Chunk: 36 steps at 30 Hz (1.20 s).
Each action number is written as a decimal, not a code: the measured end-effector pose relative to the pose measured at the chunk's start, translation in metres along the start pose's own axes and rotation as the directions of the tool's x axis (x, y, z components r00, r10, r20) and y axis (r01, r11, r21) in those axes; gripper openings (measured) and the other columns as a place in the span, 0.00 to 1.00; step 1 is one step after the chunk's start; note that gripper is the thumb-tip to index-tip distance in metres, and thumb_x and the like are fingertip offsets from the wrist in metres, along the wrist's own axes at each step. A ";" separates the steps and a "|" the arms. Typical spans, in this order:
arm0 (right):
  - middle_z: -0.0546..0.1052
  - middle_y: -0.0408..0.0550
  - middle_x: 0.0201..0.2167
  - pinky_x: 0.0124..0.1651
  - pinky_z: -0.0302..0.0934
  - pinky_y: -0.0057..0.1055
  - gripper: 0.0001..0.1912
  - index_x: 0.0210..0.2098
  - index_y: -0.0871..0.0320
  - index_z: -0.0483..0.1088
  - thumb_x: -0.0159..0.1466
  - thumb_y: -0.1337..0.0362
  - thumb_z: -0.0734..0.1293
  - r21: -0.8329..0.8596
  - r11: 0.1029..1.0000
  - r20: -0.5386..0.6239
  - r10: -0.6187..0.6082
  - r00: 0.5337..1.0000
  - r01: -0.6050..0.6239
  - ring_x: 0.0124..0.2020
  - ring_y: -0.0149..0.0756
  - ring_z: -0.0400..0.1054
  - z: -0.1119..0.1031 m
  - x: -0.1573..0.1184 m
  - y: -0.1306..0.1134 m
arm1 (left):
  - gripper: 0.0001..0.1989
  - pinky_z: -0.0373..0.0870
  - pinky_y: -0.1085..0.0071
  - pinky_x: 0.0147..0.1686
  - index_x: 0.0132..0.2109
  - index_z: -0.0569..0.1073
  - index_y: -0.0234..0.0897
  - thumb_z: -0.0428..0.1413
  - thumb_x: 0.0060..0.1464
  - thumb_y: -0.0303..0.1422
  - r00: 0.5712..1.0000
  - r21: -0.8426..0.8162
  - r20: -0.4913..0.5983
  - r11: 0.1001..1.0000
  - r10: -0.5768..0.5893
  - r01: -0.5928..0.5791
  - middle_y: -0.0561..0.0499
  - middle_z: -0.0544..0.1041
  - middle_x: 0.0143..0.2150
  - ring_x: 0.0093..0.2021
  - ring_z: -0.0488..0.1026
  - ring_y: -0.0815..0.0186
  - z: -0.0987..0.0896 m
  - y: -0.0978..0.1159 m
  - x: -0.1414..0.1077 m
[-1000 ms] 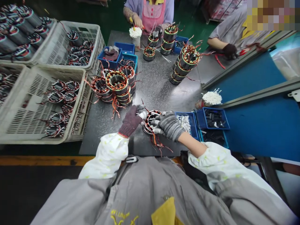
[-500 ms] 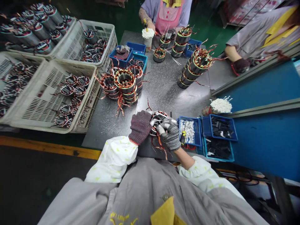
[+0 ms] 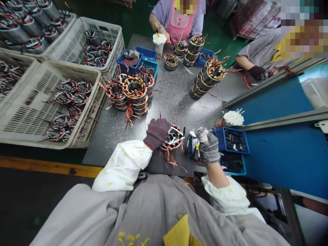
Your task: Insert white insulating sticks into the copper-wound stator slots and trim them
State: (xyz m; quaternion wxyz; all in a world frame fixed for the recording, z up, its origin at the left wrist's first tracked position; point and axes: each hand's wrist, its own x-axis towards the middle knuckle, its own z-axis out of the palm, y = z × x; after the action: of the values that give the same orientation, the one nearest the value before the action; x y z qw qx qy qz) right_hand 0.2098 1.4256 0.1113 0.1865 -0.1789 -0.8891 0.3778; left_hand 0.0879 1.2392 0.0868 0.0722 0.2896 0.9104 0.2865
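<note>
A wire-wound stator [image 3: 172, 139] lies on the metal table in front of me, with white strips across its opening and copper leads trailing toward me. My left hand [image 3: 157, 133], in a dark maroon glove, is curled on its upper left rim. To the right, my right hand [image 3: 208, 146], in a grey striped glove, is over a blue bin [image 3: 189, 145] and covers much of it. Its fingers are bent together; whatever is between them is hidden. A yellow-handled tool [image 3: 197, 152] shows in that bin beside the hand.
Stacked stators [image 3: 135, 90] stand left of centre, and another stack [image 3: 207, 78] on the right. Two bins of black pieces [image 3: 234, 140] and a cup of white sticks [image 3: 233, 118] flank my right hand. Crates [image 3: 98, 77] line the left. Co-workers [image 3: 180, 22] work opposite and at right.
My right hand has left the stator and moved right to the blue bin. My left hand has stayed at the stator. The view has shifted slightly.
</note>
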 end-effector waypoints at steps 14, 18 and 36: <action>0.82 0.53 0.42 0.57 0.61 0.48 0.17 0.38 0.55 0.80 0.67 0.50 0.66 0.144 0.948 0.365 -0.317 0.876 0.283 0.46 0.47 0.72 0.077 0.061 0.006 | 0.21 0.74 0.59 0.46 0.49 0.72 0.39 0.64 0.53 0.44 0.917 -0.478 0.076 0.793 -0.393 0.379 0.45 0.80 0.46 0.45 0.78 0.57 0.031 -0.036 -0.036; 0.78 0.49 0.36 0.46 0.69 0.41 0.30 0.34 0.52 0.74 0.71 0.41 0.50 0.545 0.838 0.037 0.015 0.999 -0.033 0.35 0.37 0.72 0.070 0.065 0.021 | 0.21 0.72 0.57 0.52 0.53 0.72 0.38 0.62 0.56 0.44 0.917 -0.421 0.016 0.829 -0.399 0.368 0.44 0.80 0.50 0.49 0.77 0.56 0.016 -0.019 -0.046; 0.82 0.50 0.36 0.50 0.67 0.40 0.18 0.34 0.55 0.78 0.69 0.51 0.62 0.149 0.988 0.295 -0.074 0.953 0.031 0.40 0.42 0.75 0.027 0.004 0.049 | 0.27 0.73 0.66 0.42 0.51 0.78 0.36 0.56 0.55 0.53 0.929 -0.555 0.162 0.748 -0.332 0.364 0.47 0.82 0.44 0.42 0.78 0.58 -0.005 -0.050 -0.019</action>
State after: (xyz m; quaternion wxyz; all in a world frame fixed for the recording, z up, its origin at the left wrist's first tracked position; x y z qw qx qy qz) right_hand 0.2029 1.4428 0.0585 0.0720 -0.0821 -0.8822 0.4581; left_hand 0.0779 1.1929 0.0622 0.2323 0.0870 0.8162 0.5219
